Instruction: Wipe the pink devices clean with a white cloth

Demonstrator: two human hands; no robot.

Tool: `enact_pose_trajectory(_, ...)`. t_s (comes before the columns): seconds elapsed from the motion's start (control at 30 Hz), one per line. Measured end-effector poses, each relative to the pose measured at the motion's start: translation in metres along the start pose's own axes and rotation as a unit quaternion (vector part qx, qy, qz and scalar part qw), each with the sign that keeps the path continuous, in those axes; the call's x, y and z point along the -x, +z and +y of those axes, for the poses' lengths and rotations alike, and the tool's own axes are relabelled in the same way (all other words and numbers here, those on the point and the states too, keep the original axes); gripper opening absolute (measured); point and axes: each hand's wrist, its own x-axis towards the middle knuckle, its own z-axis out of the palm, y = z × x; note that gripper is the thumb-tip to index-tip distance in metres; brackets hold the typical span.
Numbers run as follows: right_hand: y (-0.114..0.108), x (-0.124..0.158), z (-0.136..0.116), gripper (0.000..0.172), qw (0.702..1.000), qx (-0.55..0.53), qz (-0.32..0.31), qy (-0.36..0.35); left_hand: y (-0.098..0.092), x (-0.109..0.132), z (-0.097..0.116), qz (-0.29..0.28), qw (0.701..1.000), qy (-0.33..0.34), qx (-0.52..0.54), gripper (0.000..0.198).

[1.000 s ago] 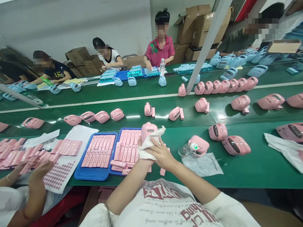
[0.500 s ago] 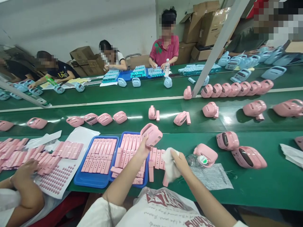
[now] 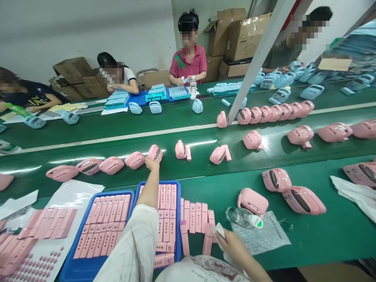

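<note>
Reaching forward over the blue tray [image 3: 179, 219], my left hand [image 3: 152, 163] holds a pink device [image 3: 154, 153] on the green belt, at the right end of a row of pink devices. My right hand [image 3: 232, 244] is low at the near table, closed on a white cloth [image 3: 220, 231]. Beside it lie several pink bars [image 3: 198, 215]. A clear bottle [image 3: 245, 217] with a green and white cap rests on a grey cloth [image 3: 264, 235], against a pink device [image 3: 253, 201].
A second blue tray [image 3: 68, 263] of pink bars stands at the left, near a white sheet [image 3: 55, 250]. Two pink devices [image 3: 305, 199] touch at the right. A slanted metal post [image 3: 258, 58] crosses the far side, where people work among blue devices.
My left hand has carried the pink device forward and left to the belt. My right hand and the cloth have lowered. The view has shifted.
</note>
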Motion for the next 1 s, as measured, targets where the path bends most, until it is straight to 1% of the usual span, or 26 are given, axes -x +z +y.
enact_pose_trajectory(0.03, -0.003, -0.001, -0.001, 0.04, 1.0, 0.015, -0.003, 0.008, 0.005, -0.002, -0.005, 0.026, 0.999, -0.009, -0.031, 0.079)
enact_pose_trajectory(0.07, -0.006, -0.002, -0.001, 0.039, 1.0, 0.023, -0.004, 0.012, 0.008, -0.004, -0.01, 0.04, 0.997, -0.02, -0.055, 0.079)
enact_pose_trajectory(0.1, -0.008, -0.003, -0.002, 0.038, 0.999, 0.028, -0.005, 0.014, 0.009, -0.005, -0.014, 0.044, 0.996, -0.028, -0.078, 0.078)
enact_pose_trajectory(0.17, -0.01, -0.002, -0.003, 0.037, 0.999, 0.034, -0.004, 0.013, 0.008, -0.004, -0.017, 0.043, 0.991, -0.025, -0.127, 0.074)
enact_pose_trajectory(0.23, -0.01, 0.0, -0.003, 0.037, 0.999, 0.032, -0.006, 0.006, 0.005, 0.005, -0.017, 0.023, 0.984, 0.004, -0.176, 0.068)
enact_pose_trajectory(0.27, -0.009, 0.001, -0.004, 0.037, 1.0, 0.031, -0.006, 0.002, 0.003, 0.015, -0.018, 0.003, 0.979, 0.031, -0.199, 0.064)
enact_pose_trajectory(0.33, -0.007, 0.004, -0.005, 0.036, 1.0, 0.027, -0.004, -0.006, 0.004, 0.047, -0.023, -0.066, 0.963, 0.105, -0.24, 0.053)
enact_pose_trajectory(0.37, -0.007, 0.005, -0.005, 0.036, 1.0, 0.025, -0.003, -0.01, 0.006, 0.07, -0.028, -0.114, 0.948, 0.149, -0.258, 0.048)
enact_pose_trajectory(0.4, -0.006, 0.005, -0.006, 0.035, 1.0, 0.024, -0.003, -0.015, 0.008, 0.096, -0.036, -0.177, 0.926, 0.19, -0.274, 0.043)
enact_pose_trajectory(0.47, -0.005, 0.005, -0.007, 0.034, 0.999, 0.026, -0.004, -0.028, 0.014, 0.15, -0.055, -0.311, 0.861, 0.263, -0.305, 0.037)
enact_pose_trajectory(0.5, -0.005, 0.005, -0.007, 0.034, 0.999, 0.028, -0.006, -0.034, 0.017, 0.176, -0.065, -0.369, 0.822, 0.291, -0.322, 0.042)
enact_pose_trajectory(0.53, -0.004, 0.005, -0.007, 0.034, 0.999, 0.031, -0.006, -0.039, 0.02, 0.197, -0.075, -0.409, 0.788, 0.31, -0.341, 0.049)
enact_pose_trajectory(0.57, -0.004, 0.004, -0.006, 0.034, 0.999, 0.034, -0.007, -0.042, 0.023, 0.213, -0.083, -0.437, 0.757, 0.325, -0.361, 0.054)
enact_pose_trajectory(0.6, -0.004, 0.004, -0.004, 0.035, 0.998, 0.037, -0.006, -0.044, 0.025, 0.224, -0.089, -0.455, 0.733, 0.335, -0.38, 0.054)
enact_pose_trajectory(0.67, -0.005, 0.004, 0.0, 0.035, 0.998, 0.043, -0.005, -0.042, 0.029, 0.232, -0.095, -0.477, 0.696, 0.342, -0.414, 0.052)
enact_pose_trajectory(0.73, -0.005, 0.004, 0.006, 0.037, 0.998, 0.046, -0.004, -0.04, 0.03, 0.228, -0.095, -0.487, 0.676, 0.34, -0.436, 0.046)
enact_pose_trajectory(0.8, -0.004, 0.004, 0.012, 0.039, 0.998, 0.037, -0.003, -0.044, 0.031, 0.221, -0.092, -0.49, 0.669, 0.334, -0.447, 0.04)
enact_pose_trajectory(0.87, -0.003, 0.004, 0.016, 0.04, 0.999, 0.012, 0.002, -0.049, 0.032, 0.219, -0.089, -0.492, 0.669, 0.328, -0.45, 0.036)
enact_pose_trajectory(1.0, -0.001, 0.0, 0.021, 0.046, 0.997, -0.047, 0.026, -0.048, 0.035, 0.226, -0.083, -0.511, 0.665, 0.328, -0.434, 0.036)
